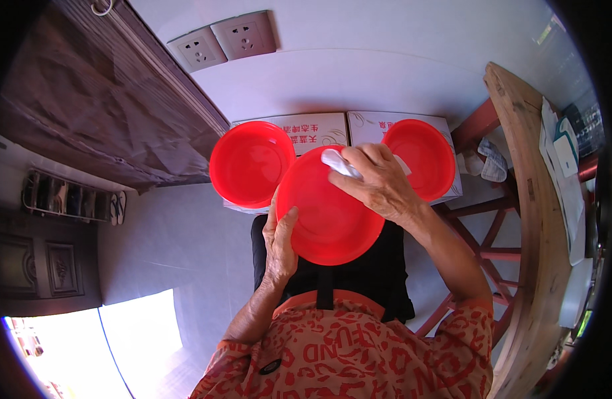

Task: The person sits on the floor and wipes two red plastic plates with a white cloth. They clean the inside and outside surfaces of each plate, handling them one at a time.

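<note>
A round red plastic basin [331, 219] is held above my lap, its inside turned up towards me. My left hand [281, 239] grips it by the left side, thumb over the rim. In my right hand [378, 179] is a bunched white cloth [340, 163], at the basin's upper right rim; a pale corner of it shows beyond my knuckles. A second red basin [251, 167] sits on a cardboard box to the left, and a third red basin [425, 159] stands on another box to the right, partly covered by my right hand.
Two white printed cardboard boxes [331, 130] stand against the wall below power sockets [243, 35]. On the right is a wooden tabletop [530, 199] on red legs, with papers on it. A shoe rack [67, 197] and slippers [118, 207] are at far left.
</note>
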Tool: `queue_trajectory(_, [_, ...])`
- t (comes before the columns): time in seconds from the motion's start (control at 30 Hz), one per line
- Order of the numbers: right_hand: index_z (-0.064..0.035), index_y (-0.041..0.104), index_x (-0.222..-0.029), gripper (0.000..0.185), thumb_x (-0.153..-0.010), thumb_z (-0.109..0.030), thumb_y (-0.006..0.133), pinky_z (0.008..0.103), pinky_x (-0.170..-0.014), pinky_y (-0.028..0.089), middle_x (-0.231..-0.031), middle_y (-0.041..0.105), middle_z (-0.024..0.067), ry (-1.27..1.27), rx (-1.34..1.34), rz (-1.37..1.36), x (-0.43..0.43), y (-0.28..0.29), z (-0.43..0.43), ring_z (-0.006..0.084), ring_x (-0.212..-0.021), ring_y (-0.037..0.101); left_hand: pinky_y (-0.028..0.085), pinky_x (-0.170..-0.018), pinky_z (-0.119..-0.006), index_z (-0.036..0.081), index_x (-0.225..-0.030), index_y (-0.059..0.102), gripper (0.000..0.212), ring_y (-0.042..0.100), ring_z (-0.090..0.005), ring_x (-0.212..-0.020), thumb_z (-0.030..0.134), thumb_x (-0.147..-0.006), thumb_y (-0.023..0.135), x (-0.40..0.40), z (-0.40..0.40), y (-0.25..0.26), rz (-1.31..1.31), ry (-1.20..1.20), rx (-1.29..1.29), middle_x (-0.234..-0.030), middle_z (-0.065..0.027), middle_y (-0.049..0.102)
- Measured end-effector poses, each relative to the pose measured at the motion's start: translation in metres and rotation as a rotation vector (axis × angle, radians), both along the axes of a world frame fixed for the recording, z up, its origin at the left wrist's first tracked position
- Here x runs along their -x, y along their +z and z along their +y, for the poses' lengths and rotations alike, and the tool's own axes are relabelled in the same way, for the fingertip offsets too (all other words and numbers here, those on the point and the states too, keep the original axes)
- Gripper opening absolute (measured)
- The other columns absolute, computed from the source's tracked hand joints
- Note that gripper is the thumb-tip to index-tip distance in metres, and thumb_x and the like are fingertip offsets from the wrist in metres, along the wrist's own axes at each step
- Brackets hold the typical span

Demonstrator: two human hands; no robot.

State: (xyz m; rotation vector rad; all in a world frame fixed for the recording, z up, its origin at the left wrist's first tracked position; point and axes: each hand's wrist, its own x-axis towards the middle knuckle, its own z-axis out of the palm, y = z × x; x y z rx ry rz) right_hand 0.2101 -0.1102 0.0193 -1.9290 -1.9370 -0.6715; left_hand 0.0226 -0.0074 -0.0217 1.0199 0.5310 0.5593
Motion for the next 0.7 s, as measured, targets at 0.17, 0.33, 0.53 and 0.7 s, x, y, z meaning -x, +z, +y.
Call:
queue_trajectory(0.17, [-0.0153, 0.066, -0.091, 0.018, -0.074, -0.013, 0.068, 0.0272, -0.078, 0.048, -0.099, 0.053, 0.0001, 0.053, -0.167, 0.000, 0.001, 0.007, 0.023, 0.0151, -0.088, 0.051, 0.040, -0.099, -0.035, -0.001, -0.134, 0.041, 0.050, 0.049, -0.0210, -0.116, 0.017, -0.088, 0.049, -0.001, 0.001, 0.006, -0.013, 0.019, 0.049, -0.125, -0.0122, 0.053])
queue_trajectory(0.33, [-0.0077, 0.062, -0.107, 0.037, -0.072, 0.001, 0.068, 0.0338, -0.071, 0.053, -0.098, 0.055, 0.0077, -0.041, -0.096, 0.344, -0.003, -0.008, -0.011, 0.0241, -0.082, 0.055, 0.041, -0.097, -0.035, -0.001, -0.133, 0.042, 0.050, 0.051, -0.0213, -0.114, 0.016, -0.086, 0.049, 0.001, 0.012, 0.005, 0.005, 0.110, -0.003, -0.122, -0.0120, 0.054])
queue_trajectory(0.53, [-0.0058, 0.058, -0.113, 0.046, -0.070, 0.008, 0.066, 0.0355, -0.068, 0.050, -0.093, 0.054, 0.0092, -0.147, -0.149, 0.473, 0.002, -0.011, -0.032, 0.0260, -0.081, 0.055, 0.031, -0.106, -0.034, 0.001, -0.141, 0.034, 0.055, 0.043, -0.0185, -0.124, 0.014, -0.091, 0.051, -0.003, 0.006, 0.000, -0.041, -0.017, 0.042, -0.134, -0.0097, 0.048])
queue_trajectory(0.7, [-0.0003, 0.059, -0.111, 0.034, -0.078, -0.004, 0.066, 0.0309, -0.070, 0.055, -0.106, 0.057, 0.0098, -0.076, -0.177, 0.310, 0.004, -0.013, 0.008, 0.0219, -0.086, 0.056, 0.033, -0.105, -0.033, 0.002, -0.141, 0.035, 0.053, 0.043, -0.0172, -0.124, 0.012, -0.091, 0.049, -0.005, -0.003, -0.002, -0.045, -0.087, 0.085, -0.134, -0.0092, 0.048])
